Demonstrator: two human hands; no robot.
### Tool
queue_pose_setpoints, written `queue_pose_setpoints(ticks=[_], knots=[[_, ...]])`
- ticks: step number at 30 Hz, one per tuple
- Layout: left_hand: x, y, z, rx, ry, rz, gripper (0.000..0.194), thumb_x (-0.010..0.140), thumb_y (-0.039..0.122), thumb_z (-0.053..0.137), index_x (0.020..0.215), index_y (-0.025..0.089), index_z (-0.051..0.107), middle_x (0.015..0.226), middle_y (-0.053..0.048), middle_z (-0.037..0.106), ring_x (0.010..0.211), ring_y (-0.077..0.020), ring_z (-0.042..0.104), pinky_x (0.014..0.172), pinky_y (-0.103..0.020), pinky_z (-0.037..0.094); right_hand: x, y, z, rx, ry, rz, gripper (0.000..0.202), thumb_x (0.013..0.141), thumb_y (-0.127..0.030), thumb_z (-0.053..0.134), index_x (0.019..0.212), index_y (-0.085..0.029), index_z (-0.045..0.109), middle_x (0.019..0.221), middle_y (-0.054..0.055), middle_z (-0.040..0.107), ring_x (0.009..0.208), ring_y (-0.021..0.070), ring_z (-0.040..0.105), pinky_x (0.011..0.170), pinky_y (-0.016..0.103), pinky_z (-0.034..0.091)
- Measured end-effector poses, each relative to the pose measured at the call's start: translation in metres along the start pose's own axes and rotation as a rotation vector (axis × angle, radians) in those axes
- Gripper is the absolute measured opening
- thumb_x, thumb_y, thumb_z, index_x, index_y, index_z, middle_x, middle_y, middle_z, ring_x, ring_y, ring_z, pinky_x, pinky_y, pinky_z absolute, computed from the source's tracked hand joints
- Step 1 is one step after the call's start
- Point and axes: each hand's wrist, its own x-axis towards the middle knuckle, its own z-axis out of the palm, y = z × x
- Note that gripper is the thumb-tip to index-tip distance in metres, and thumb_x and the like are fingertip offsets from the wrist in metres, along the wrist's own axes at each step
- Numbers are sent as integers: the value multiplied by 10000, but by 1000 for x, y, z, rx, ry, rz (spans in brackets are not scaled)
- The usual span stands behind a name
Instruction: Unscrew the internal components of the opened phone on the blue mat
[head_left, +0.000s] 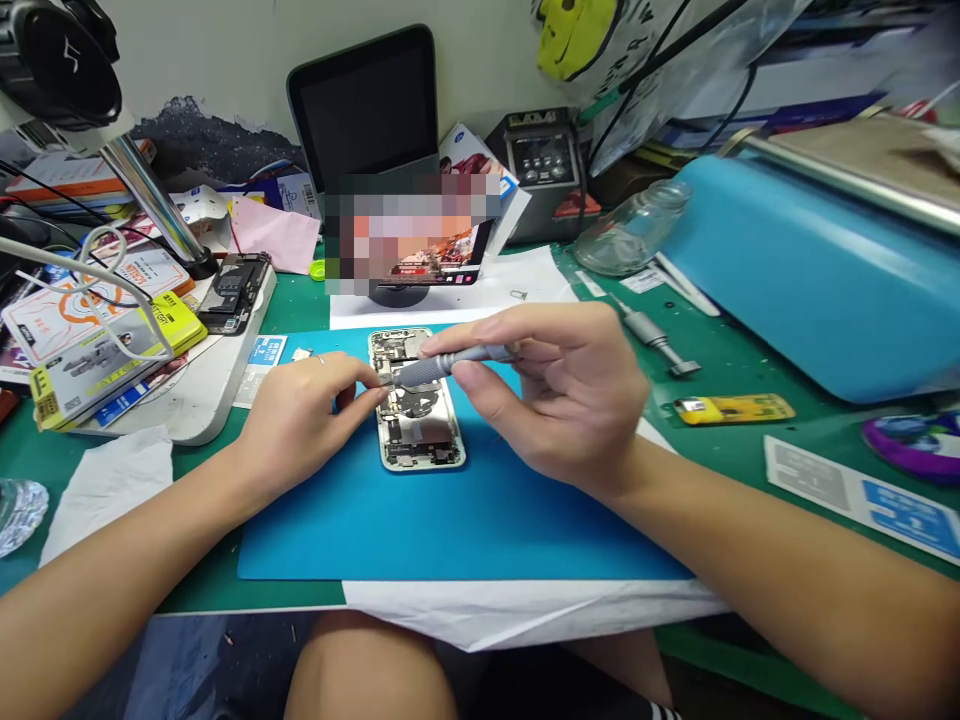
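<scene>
An opened smartphone (pixel 439 430) lies on the blue mat (pixel 420 530), its inner boards and a round coil showing. My right hand (pixel 562 390) grips a grey screwdriver (pixel 427 372) between thumb and fingers, its shaft held nearly level above the phone and its tip pointing left. At the phone's left edge, the thumb and index finger of my left hand (pixel 311 410) are pinched together by the screwdriver's tip. Whether they hold the tip or some small part there, I cannot make out.
A second grey screwdriver (pixel 654 338), a yellow lighter (pixel 735 408) and a glass jar (pixel 634 230) lie to the right, beside a large blue case (pixel 780 280). Boxes (pixel 105 335) and a lamp stand (pixel 150 195) crowd the left. A screen (pixel 367 110) stands behind.
</scene>
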Motion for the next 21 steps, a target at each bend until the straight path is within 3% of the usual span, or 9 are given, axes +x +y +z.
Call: queue_pose_setpoints(ticks=[6,13,17,21], knots=[[0,0,0,-1,25,51,57,947,218,695,903,184,705,727,38,676,576,-106,528,581,-239,373,-3,0,1,-43,-40,-24,421,887,-53,676,1247,-259,603,1108,41,764,998,205,780,849,347,671],[-4,6,0,-30,15,125,72,969,221,664,908,186,679,776,16,712,662,-121,630,639,-238,427,0,1,2,-26,-50,-97,524,921,-94,670,1390,-275,522,1121,35,780,998,163,783,901,306,671],[-5,10,-1,-33,36,143,111,990,243,637,903,187,676,735,15,687,626,-114,598,616,-238,416,-1,1,5,64,-95,-50,689,898,-110,702,1486,-319,409,1180,47,749,1038,195,772,868,327,694],[-4,12,-3,-21,63,129,102,984,255,650,910,193,685,702,31,658,568,-98,537,581,-236,389,0,-1,7,75,-30,-36,697,884,-63,700,1466,-340,436,1301,56,662,1017,188,778,833,297,705]])
